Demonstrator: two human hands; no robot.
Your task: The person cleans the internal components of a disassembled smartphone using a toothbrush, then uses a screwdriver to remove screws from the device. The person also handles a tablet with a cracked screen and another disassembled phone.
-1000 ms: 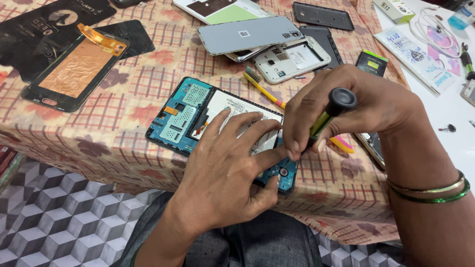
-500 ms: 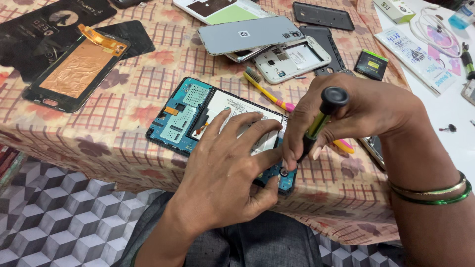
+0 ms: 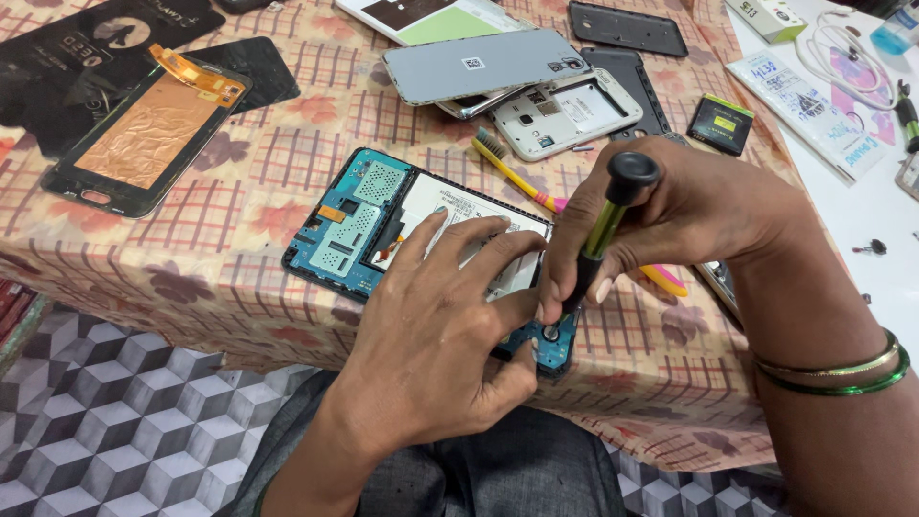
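Single head cam, looking steeply down, close over table (image 3: 239, 287) edge and probably the wearer's lap.

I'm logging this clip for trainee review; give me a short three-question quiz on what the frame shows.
1. True or false: the right hand holds the screwdriver upright, tip down at the opened device.
2. What does the left hand do? A) lifts the toothbrush B) presses flat on the opened device C) rests on the person's lap
3. Fill in: the grey back cover lies ___ the opened device, farther up the tablecloth.

Key: 1 true; 2 B; 3 beyond.
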